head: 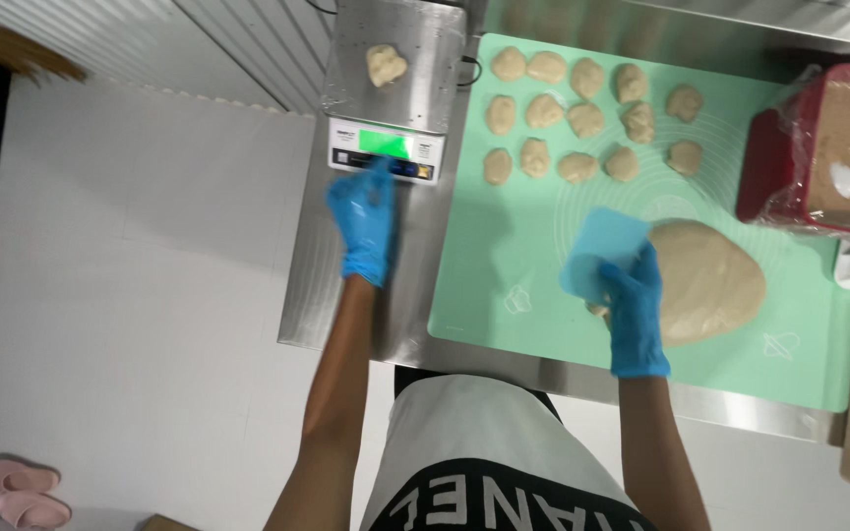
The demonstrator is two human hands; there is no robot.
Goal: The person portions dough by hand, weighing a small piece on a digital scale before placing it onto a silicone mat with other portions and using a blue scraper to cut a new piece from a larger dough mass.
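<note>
Your left hand (pixel 366 224), gloved in blue, rests its fingertips on the front panel of the steel scale (pixel 386 147), grasping nothing. One small dough piece (pixel 386 65) sits on the scale's platform, just behind the lit display. Let the reading settle before you lift that hand. To the right of the scale, your right hand (pixel 632 317) clasps the pale blue scraper (pixel 600 254) against the near edge of the large dough mass (pixel 705 280) on the green mat (pixel 504 295). Keep the blade upright and press straight down, so the cut comes clean. The portioned dough balls (pixel 584 120) lie in rows right of the scale's platform.
</note>
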